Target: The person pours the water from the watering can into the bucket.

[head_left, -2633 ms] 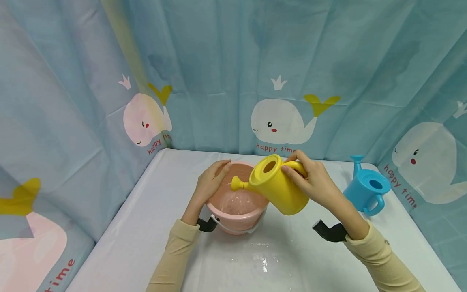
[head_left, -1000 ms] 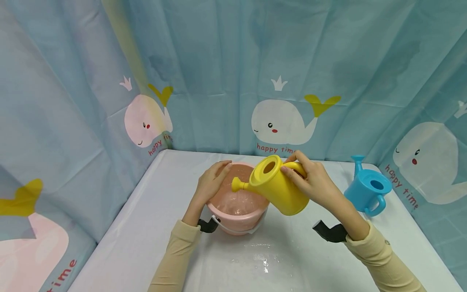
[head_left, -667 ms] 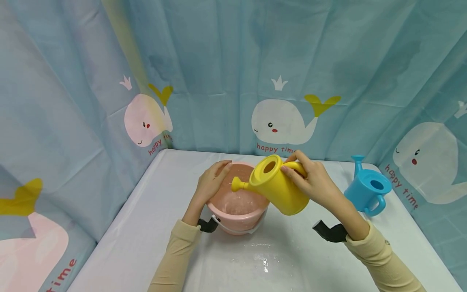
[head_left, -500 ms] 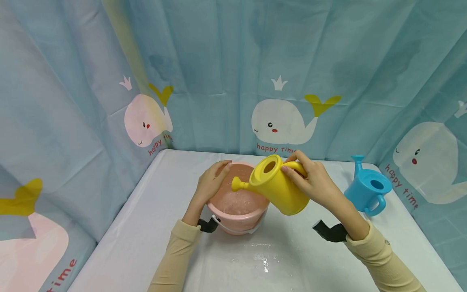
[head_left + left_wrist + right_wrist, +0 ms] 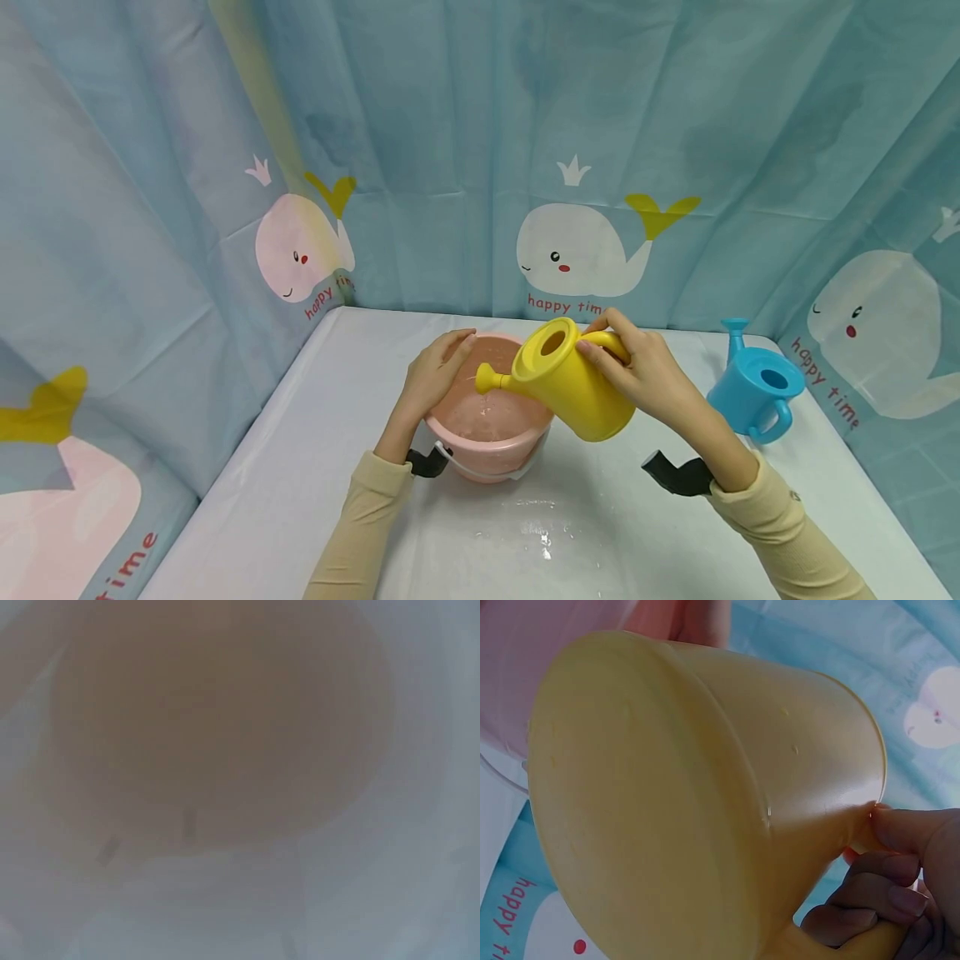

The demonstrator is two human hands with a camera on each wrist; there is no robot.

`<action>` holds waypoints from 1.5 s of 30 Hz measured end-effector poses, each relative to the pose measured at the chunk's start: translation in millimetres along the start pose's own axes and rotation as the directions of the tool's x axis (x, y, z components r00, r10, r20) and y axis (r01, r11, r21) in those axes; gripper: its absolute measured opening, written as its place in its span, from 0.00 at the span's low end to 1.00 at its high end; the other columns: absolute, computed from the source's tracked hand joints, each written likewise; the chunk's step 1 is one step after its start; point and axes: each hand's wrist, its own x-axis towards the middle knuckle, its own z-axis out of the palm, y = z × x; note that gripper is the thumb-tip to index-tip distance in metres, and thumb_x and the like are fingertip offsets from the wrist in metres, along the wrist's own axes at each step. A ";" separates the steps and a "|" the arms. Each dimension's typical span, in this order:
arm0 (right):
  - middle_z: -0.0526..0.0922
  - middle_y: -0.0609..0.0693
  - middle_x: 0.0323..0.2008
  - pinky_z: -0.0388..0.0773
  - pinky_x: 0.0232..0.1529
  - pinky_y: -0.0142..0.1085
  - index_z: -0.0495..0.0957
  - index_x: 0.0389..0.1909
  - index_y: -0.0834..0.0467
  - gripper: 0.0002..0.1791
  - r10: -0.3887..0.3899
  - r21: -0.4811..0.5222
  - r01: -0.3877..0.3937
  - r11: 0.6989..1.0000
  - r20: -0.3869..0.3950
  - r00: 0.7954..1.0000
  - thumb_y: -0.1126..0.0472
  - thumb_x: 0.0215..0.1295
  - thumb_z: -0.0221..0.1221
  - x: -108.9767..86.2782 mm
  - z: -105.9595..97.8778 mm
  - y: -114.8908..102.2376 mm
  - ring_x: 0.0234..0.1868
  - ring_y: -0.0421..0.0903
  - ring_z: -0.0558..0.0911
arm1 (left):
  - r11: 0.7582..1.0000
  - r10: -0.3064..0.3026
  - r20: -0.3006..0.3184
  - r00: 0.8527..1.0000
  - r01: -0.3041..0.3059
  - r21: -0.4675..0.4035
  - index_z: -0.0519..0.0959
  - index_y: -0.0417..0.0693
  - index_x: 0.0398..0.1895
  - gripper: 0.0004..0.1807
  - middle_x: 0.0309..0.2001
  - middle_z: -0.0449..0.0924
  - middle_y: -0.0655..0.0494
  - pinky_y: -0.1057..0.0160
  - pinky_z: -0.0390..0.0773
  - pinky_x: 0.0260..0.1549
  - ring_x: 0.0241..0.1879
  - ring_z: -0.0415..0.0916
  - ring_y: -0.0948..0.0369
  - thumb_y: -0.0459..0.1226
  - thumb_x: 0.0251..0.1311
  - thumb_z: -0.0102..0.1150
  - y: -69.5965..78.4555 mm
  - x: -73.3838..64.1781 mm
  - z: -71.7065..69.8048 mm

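In the head view, my right hand [image 5: 637, 367] grips the handle of a yellow toy watering can [image 5: 577, 392]. The can is raised and tilted left, its spout rose over the pink bucket [image 5: 487, 450]. A thin trickle drops from the rose, and water [image 5: 487, 417] ripples in the bucket. My left hand [image 5: 433, 371] holds the bucket's left rim, thumb toward the inside. The right wrist view shows the can's base, with the right fingers [image 5: 900, 881] curled round its handle. The left wrist view is hazy, with only a blurred brownish round shape.
A blue toy watering can [image 5: 753, 392] stands at the right of the white-covered table [image 5: 300, 500]. Wet patches shine in front of the bucket, whose white handle [image 5: 517, 473] hangs down. A blue whale-print curtain [image 5: 465, 167] encloses the back and sides.
Both hands, the yellow can and the bucket stay nearly where they were. The water's surface in the bucket keeps shifting, and a thin trickle now shows under the rose.
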 end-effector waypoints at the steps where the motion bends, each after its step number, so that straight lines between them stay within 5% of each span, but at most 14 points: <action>1: 0.69 0.45 0.19 0.71 0.19 0.30 0.68 0.40 0.54 0.10 0.000 0.000 0.000 1.000 0.001 1.000 0.54 0.66 0.55 0.1 -0.1 -0.1 0.18 0.41 0.69 | 1.000 0.000 -0.001 1.000 0.000 -0.001 0.71 0.60 0.61 0.25 0.60 0.71 0.58 0.43 0.66 0.57 0.61 0.67 0.54 0.57 0.65 0.42 -0.1 0.0 0.0; 45: 0.69 0.45 0.19 0.71 0.19 0.30 0.68 0.40 0.54 0.10 -0.005 0.012 0.005 1.000 0.001 1.000 0.54 0.65 0.56 -0.5 -0.5 0.6 0.18 0.41 0.69 | 1.000 0.004 -0.011 1.000 -0.004 -0.006 0.71 0.60 0.60 0.25 0.60 0.71 0.58 0.43 0.66 0.58 0.61 0.67 0.54 0.58 0.65 0.42 0.4 -1.0 -0.5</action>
